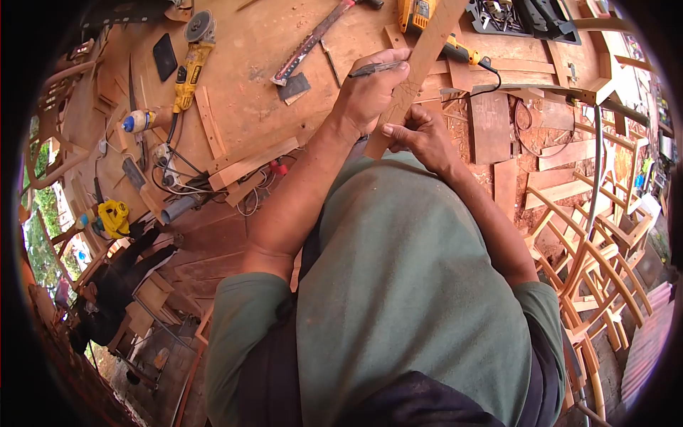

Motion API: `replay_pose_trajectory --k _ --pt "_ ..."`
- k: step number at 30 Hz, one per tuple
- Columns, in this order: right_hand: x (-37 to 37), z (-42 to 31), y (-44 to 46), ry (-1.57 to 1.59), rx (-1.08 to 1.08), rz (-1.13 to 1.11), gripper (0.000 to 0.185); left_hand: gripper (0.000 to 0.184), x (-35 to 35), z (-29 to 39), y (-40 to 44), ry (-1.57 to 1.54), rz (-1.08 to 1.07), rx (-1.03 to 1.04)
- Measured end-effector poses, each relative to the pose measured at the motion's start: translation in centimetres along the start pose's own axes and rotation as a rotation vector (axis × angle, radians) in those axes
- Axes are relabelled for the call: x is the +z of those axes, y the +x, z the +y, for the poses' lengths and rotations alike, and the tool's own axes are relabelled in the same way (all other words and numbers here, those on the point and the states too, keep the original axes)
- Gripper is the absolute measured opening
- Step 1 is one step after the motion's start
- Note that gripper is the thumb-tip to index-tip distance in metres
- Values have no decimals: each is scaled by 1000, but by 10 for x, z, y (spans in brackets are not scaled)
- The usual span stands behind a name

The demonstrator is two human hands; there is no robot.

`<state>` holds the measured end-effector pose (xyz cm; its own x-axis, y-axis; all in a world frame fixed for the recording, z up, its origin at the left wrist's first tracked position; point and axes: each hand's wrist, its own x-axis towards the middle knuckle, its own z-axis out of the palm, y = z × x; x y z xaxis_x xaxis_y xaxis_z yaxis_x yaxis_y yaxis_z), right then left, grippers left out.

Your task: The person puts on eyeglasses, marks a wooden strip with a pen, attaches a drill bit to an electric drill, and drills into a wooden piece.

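Observation:
A flat wooden strip (pixel 421 70) with faint lines drawn on its face slants up and away from my body. My left hand (pixel 371 92) is closed against the strip's left edge. A dark pen or pencil (pixel 375 68) lies across its curled fingers, pointing left. Near the strip's lower end, my right hand (pixel 425 142) grips the wood, thumb on the near face and the other fingers partly hidden behind it. Beyond my hands on the wooden bench (pixel 249 64) lie a hammer (pixel 313 44) and a small dark flat piece (pixel 294 87).
An angle grinder (pixel 191 67) and a black phone (pixel 165 57) lie at the left. Yellow power tools (pixel 461 51) and a black tool case (pixel 523 21) sit at the far right. Chair frames (pixel 590 249) crowd the right side. Someone in dark clothing (pixel 107 306) is at lower left.

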<state>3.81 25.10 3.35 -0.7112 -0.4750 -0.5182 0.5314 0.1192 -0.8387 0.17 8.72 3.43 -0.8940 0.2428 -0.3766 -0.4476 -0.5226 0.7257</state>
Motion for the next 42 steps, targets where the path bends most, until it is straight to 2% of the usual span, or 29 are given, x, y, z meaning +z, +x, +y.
replay_pose_trajectory --k 3,6,9,10,13,14,16,20,23,24,27,30,39,42 --pt "7 6 2 -135 -10 -24 26 39 -5 -3 -8 92 63 -39" --pt "5 -23 -10 -767 -114 -162 26 34 -15 2 -17 383 103 -137" --pt "2 -49 -26 -913 -574 3 25 27 -33 4 -29 594 -23 -130" --pt "0 -53 -26 -954 -614 100 26 28 -36 3 -32 601 -60 -169" --pt "-17 -71 -15 -1301 -833 136 44 29 -36 0 -38 622 -180 -287" --pt "-23 -65 -12 -1261 -771 65 46 30 -30 0 -39 613 -199 -308" --pt "-38 -44 -10 -1175 -652 -74 49 29 -31 -12 -33 679 -236 -174" --pt "-68 -21 -11 -1110 -366 -162 49 31 -41 -15 -33 745 -243 4" --pt "-98 -12 -15 -1078 -355 -63 49 38 -42 -1 -40 1221 -199 146" --pt "-108 -8 -15 -1049 -366 -43 48 50 -40 0 -43 1213 -166 70" --pt "-128 -2 -17 -1006 -254 -69 49 46 -26 -9 -43 1263 -112 -9" --pt "-145 3 -11 -999 -222 -95 50 44 -29 -39 -35 1286 -66 95" --pt "-175 20 14 -976 -319 -185 49 43 -18 -68 -25 1220 -6 -13" --pt "-173 12 23 -962 -292 -258 49 44 -12 -67 -26 1247 38 -52"
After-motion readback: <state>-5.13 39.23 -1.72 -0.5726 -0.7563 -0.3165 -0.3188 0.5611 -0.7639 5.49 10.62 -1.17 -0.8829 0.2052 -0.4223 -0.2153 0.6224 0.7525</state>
